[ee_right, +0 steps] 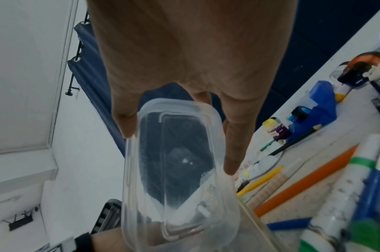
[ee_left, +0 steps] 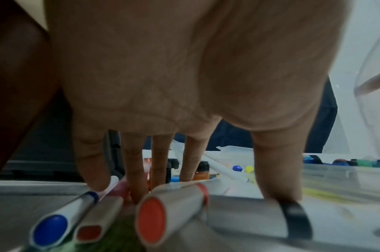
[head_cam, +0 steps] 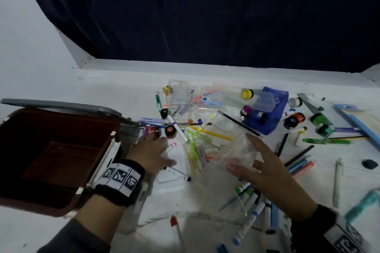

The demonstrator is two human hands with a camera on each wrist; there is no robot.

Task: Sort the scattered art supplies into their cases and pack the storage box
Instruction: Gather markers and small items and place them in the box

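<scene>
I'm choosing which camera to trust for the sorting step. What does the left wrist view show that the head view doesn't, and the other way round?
Only the left wrist view shows the marker ends under the left hand: a blue-capped marker and an orange-capped marker, with straight fingers resting on them. Only the head view shows the open brown storage box, the blue pouch and the right hand against the clear plastic case. Both show the left hand lying flat among scattered markers.
</scene>
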